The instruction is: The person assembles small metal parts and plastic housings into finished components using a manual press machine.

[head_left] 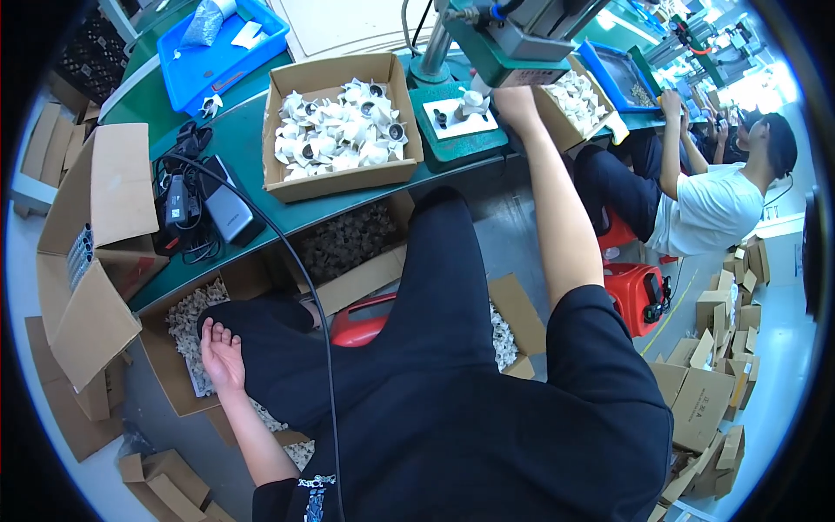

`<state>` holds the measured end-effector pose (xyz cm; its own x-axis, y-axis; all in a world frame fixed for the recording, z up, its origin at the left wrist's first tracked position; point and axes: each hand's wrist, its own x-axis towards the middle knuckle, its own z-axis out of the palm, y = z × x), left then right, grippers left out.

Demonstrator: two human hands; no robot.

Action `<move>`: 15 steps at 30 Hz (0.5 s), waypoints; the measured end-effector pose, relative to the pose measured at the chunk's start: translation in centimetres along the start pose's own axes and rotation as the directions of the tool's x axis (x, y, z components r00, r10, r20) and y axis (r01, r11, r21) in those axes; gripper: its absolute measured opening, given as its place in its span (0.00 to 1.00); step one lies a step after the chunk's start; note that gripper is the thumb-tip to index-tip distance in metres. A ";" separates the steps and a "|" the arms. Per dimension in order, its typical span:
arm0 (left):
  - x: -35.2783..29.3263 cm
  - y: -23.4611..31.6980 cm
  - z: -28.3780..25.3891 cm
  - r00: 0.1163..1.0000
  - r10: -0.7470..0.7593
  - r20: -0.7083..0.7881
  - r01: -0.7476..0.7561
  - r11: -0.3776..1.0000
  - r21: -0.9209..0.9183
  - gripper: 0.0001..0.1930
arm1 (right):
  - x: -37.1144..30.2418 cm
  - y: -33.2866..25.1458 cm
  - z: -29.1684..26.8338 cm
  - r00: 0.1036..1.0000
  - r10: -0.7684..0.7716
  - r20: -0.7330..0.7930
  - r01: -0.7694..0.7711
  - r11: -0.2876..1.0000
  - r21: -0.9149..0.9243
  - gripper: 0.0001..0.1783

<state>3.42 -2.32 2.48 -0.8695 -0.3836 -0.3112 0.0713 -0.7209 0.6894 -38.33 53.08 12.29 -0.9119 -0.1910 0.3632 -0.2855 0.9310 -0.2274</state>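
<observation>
My right hand [519, 109] reaches under the green head of a bench press [509, 68]. Its fingers are closed at a white plastic fan impeller [473, 103], which sits on the white plate [457, 127] of the press base; the press head partly covers the fingertips. Beside the impeller on that plate is a small dark part [440, 117]. My left hand [223, 358] lies palm up by my left knee, its fingers loosely bent and nothing in it. Left of the press, a cardboard box [339, 184] holds many white impellers with dark hubs.
Farther right stand another box of white parts [574, 100] and a blue tray [609, 74]. A black cable [300, 261] hangs across my lap from power adapters [228, 204]. Open cartons [178, 383] flank my legs. A co-worker [722, 200] sits at the right.
</observation>
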 end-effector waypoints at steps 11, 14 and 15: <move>-0.8 0.2 -0.6 0.998 0.009 -0.069 -0.014 0.997 -0.072 0.12 | -7.0 -11.2 -6.0 0.980 -0.158 -0.122 0.196 0.655 0.730 0.16; -1.3 0.3 -1.2 0.999 -0.007 -0.032 0.005 0.998 -0.062 0.12 | -6.8 -11.9 -5.0 0.988 0.059 -0.142 0.084 0.567 0.819 0.18; -1.2 0.2 -1.0 1.000 0.001 -0.031 -0.003 0.998 -0.060 0.12 | -6.6 -12.1 -4.8 0.988 0.054 -0.147 0.092 0.561 0.823 0.18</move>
<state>4.97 -2.61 2.29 -0.8541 -0.4018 -0.3304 0.1031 -0.7533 0.6495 -27.47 44.58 16.99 -0.8727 -0.0928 0.4794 -0.4865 0.2489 -0.8375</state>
